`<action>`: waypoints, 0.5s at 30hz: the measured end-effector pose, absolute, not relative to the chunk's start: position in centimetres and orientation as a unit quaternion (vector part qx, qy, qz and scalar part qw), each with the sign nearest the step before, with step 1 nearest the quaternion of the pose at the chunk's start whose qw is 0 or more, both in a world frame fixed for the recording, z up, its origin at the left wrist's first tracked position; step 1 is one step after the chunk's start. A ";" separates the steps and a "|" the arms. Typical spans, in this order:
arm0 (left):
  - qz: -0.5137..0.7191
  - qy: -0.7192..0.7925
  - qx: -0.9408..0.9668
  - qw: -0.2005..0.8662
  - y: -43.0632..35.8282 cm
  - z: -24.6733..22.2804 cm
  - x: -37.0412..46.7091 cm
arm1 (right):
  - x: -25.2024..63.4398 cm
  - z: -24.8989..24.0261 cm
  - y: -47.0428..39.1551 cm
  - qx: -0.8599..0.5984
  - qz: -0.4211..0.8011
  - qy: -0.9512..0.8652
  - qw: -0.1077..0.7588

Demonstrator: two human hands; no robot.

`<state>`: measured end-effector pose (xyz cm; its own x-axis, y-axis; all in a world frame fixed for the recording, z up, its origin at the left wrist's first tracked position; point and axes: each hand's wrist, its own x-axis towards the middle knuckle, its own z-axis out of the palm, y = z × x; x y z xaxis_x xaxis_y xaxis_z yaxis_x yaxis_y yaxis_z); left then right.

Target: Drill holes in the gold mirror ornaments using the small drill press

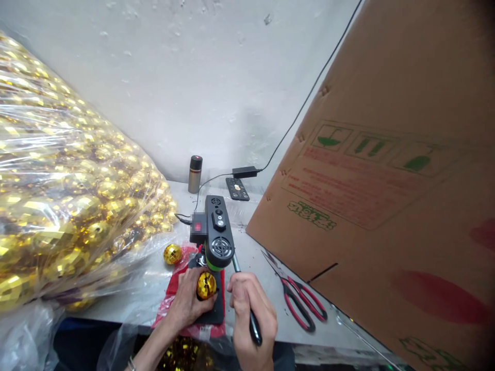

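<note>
— Any space?
— Bare tabletop [275,319], from its near edge [305,346] up between right hand [253,314] and scissors [286,281].
— Grip?
— Left hand [188,300] holds a gold ball [206,285] (thumb nearside) just below the black machine [220,226]; right clenches a black handle [256,329].
— Behind?
— Phone [237,189], then white wall [193,93].

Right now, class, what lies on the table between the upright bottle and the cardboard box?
In the head view, a dark phone and a black adapter with its thin cable lie between the bottle and the box.
</note>
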<state>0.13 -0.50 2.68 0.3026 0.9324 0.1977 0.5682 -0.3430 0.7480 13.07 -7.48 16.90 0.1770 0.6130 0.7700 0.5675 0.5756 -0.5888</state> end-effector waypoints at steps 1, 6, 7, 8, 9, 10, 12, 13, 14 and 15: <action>0.320 0.495 0.754 0.289 -0.5 2.6 0.1 | 13.1 16.6 -7.4 -0.460 0.012 -0.644 0.611; 0.317 0.497 0.749 0.302 -0.5 2.2 0.0 | 12.9 14.5 -7.0 -0.443 -0.028 -0.643 0.624; 0.315 0.499 0.748 0.304 -0.5 2.2 0.0 | 12.8 14.1 -6.9 -0.441 -0.031 -0.639 0.629; 0.313 0.500 0.747 0.306 -0.5 2.3 0.0 | 12.7 13.7 -6.9 -0.441 -0.032 -0.635 0.634; 0.313 0.502 0.746 0.307 -0.5 2.3 0.0 | 12.7 13.4 -6.8 -0.441 -0.030 -0.630 0.638; 0.313 0.504 0.744 0.307 -0.5 2.3 0.0 | 12.6 13.1 -6.8 -0.441 -0.028 -0.626 0.643; 0.315 0.506 0.742 0.308 -0.5 2.3 0.1 | 12.5 12.6 -6.8 -0.440 -0.020 -0.619 0.650; 0.316 0.506 0.742 0.308 -0.5 2.3 0.1 | 12.5 12.4 -6.8 -0.441 -0.015 -0.617 0.652; 0.317 0.505 0.741 0.307 -0.6 2.3 0.1 | 12.4 12.3 -6.9 -0.441 -0.011 -0.616 0.653; 0.318 0.505 0.741 0.307 -0.6 2.2 0.1 | 12.4 12.1 -6.9 -0.440 -0.009 -0.616 0.653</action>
